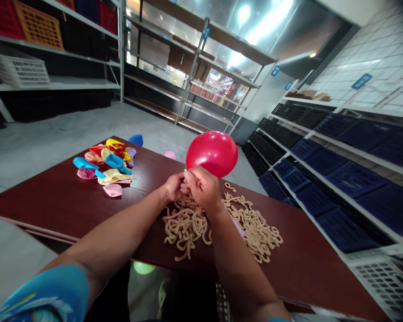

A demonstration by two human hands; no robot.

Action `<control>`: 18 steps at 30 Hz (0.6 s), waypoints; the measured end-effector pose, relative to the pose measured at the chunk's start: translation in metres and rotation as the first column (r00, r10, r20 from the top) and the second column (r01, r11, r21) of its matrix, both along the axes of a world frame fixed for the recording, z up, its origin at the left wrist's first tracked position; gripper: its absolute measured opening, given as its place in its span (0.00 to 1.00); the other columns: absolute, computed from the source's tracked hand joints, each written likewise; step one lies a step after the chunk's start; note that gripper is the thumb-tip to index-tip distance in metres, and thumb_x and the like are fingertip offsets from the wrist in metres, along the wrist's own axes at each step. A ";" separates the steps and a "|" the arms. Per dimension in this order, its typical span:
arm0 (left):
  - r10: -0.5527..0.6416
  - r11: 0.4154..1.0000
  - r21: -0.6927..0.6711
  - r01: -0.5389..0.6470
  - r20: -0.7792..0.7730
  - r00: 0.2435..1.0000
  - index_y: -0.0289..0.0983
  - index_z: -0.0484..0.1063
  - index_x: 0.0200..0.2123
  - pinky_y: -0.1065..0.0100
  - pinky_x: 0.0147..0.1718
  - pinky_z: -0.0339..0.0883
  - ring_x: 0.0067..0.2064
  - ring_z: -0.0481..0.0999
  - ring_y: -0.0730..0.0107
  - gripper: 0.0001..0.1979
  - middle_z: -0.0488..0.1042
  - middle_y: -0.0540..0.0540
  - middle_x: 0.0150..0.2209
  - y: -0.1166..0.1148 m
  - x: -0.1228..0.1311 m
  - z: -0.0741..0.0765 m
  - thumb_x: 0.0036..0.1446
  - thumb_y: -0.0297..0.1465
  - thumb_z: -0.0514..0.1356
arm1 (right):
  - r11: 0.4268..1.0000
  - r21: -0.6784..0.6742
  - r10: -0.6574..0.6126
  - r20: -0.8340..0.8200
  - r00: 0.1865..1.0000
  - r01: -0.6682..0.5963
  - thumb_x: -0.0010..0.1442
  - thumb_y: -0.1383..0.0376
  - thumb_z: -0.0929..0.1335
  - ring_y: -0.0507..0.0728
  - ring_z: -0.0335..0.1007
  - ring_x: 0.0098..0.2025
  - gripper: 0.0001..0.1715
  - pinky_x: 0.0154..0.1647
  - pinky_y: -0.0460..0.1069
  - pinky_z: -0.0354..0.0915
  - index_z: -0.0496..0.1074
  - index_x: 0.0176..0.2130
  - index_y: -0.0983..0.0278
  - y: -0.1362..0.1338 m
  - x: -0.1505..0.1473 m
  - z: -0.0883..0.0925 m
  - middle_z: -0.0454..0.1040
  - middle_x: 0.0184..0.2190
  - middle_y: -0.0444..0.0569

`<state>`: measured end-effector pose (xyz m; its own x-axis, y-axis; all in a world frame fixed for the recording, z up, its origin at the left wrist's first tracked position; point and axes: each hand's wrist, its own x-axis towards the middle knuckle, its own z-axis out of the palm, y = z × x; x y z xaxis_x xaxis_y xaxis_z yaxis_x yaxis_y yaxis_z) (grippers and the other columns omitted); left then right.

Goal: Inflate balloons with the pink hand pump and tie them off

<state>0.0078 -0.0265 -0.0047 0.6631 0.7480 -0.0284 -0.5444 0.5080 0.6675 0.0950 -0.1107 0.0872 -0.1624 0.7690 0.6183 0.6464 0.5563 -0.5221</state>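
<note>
A blown-up red balloon (212,153) rises just beyond my hands, above the far side of the brown table (144,197). My left hand (177,185) and my right hand (202,187) meet at its near end, fingers closed together. The balloon's neck is hidden behind the fingers. Below them lies a heap of tan, curled, rope-like pieces (186,223), with a second heap of the same pieces (260,230) to the right. A flat lilac balloon (237,226) shows partly beside my right forearm.
On the table's left lies a pile of flat balloons in several colours (114,161). Blue (136,139) and pink (170,154) balloons show past the far edge, a green balloon (143,267) below the near edge. Shelves with dark blue crates (356,179) line the right; metal racks (188,80) stand behind.
</note>
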 end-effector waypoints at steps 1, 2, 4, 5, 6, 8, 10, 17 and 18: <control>-0.035 0.997 -0.061 0.038 0.048 0.998 0.37 0.51 0.20 0.76 0.13 0.40 0.16 0.44 0.82 0.13 0.47 0.55 0.17 0.000 -0.002 0.002 0.54 0.31 0.50 | 0.997 -0.046 -0.070 -0.047 0.996 0.068 0.58 0.60 0.63 0.52 0.63 0.30 0.13 0.36 0.48 0.59 0.68 0.24 0.60 -0.003 0.008 -0.014 0.69 0.25 0.46; -0.071 0.989 -0.122 0.084 0.108 0.992 0.36 0.52 0.20 0.77 0.13 0.40 0.15 0.44 0.82 0.12 0.47 0.55 0.17 -0.001 -0.003 0.004 0.53 0.29 0.51 | 0.986 -0.095 -0.148 -0.101 0.984 0.139 0.58 0.59 0.64 0.52 0.61 0.28 0.15 0.34 0.47 0.59 0.67 0.22 0.60 -0.002 0.015 -0.029 0.67 0.22 0.45; -0.113 0.968 -0.197 0.154 0.203 0.973 0.35 0.54 0.22 0.79 0.12 0.40 0.15 0.46 0.84 0.09 0.50 0.55 0.18 -0.003 -0.004 0.008 0.51 0.25 0.52 | 0.946 -0.221 -0.280 -0.183 0.942 0.238 0.57 0.57 0.63 0.52 0.61 0.26 0.15 0.32 0.47 0.58 0.67 0.22 0.61 0.006 0.030 -0.056 0.66 0.19 0.43; -0.127 0.962 -0.210 0.176 0.227 0.966 0.35 0.55 0.23 0.79 0.12 0.41 0.15 0.47 0.85 0.08 0.51 0.55 0.19 -0.005 -0.005 0.010 0.51 0.23 0.52 | 0.922 -0.285 -0.332 -0.234 0.914 0.262 0.57 0.57 0.63 0.52 0.60 0.26 0.15 0.31 0.47 0.58 0.68 0.23 0.61 0.012 0.036 -0.067 0.66 0.19 0.43; -0.145 0.956 -0.217 0.199 0.241 0.960 0.34 0.55 0.23 0.79 0.12 0.41 0.14 0.48 0.85 0.08 0.51 0.55 0.19 -0.006 -0.005 0.012 0.50 0.23 0.52 | 0.910 -0.345 -0.339 -0.294 0.894 0.231 0.55 0.56 0.63 0.52 0.61 0.26 0.14 0.31 0.47 0.59 0.69 0.25 0.61 0.019 0.040 -0.077 0.67 0.20 0.42; -0.189 0.945 -0.213 0.248 0.263 0.946 0.34 0.55 0.23 0.80 0.12 0.43 0.15 0.50 0.85 0.08 0.51 0.55 0.19 -0.009 -0.005 0.014 0.50 0.22 0.53 | 0.905 -0.413 -0.298 -0.439 0.847 0.105 0.52 0.56 0.65 0.52 0.63 0.30 0.11 0.33 0.46 0.61 0.70 0.30 0.61 0.030 0.045 -0.091 0.71 0.25 0.42; -0.233 0.936 -0.197 0.292 0.277 0.932 0.34 0.55 0.23 0.80 0.12 0.43 0.15 0.50 0.85 0.08 0.50 0.55 0.19 -0.012 -0.004 0.016 0.50 0.23 0.53 | 0.897 -0.440 -0.252 -0.590 0.767 -0.045 0.50 0.56 0.66 0.53 0.65 0.34 0.13 0.35 0.46 0.63 0.71 0.35 0.61 0.036 0.044 -0.097 0.72 0.30 0.42; -0.378 0.894 -0.170 0.415 0.211 0.901 0.34 0.55 0.23 0.80 0.11 0.41 0.13 0.47 0.87 0.09 0.48 0.56 0.19 -0.019 -0.005 0.022 0.51 0.24 0.55 | 0.815 -0.421 -0.124 -0.798 0.590 -0.397 0.51 0.53 0.66 0.50 0.63 0.26 0.15 0.24 0.44 0.61 0.68 0.34 0.61 0.034 0.037 -0.098 0.69 0.23 0.41; -0.370 0.899 -0.170 0.405 0.205 0.906 0.34 0.55 0.23 0.80 0.11 0.41 0.13 0.46 0.87 0.09 0.48 0.56 0.19 -0.019 -0.005 0.022 0.51 0.24 0.55 | 0.802 -0.436 -0.117 -0.785 0.608 -0.408 0.52 0.53 0.66 0.49 0.61 0.24 0.15 0.22 0.43 0.60 0.68 0.33 0.61 0.034 0.038 -0.097 0.67 0.21 0.40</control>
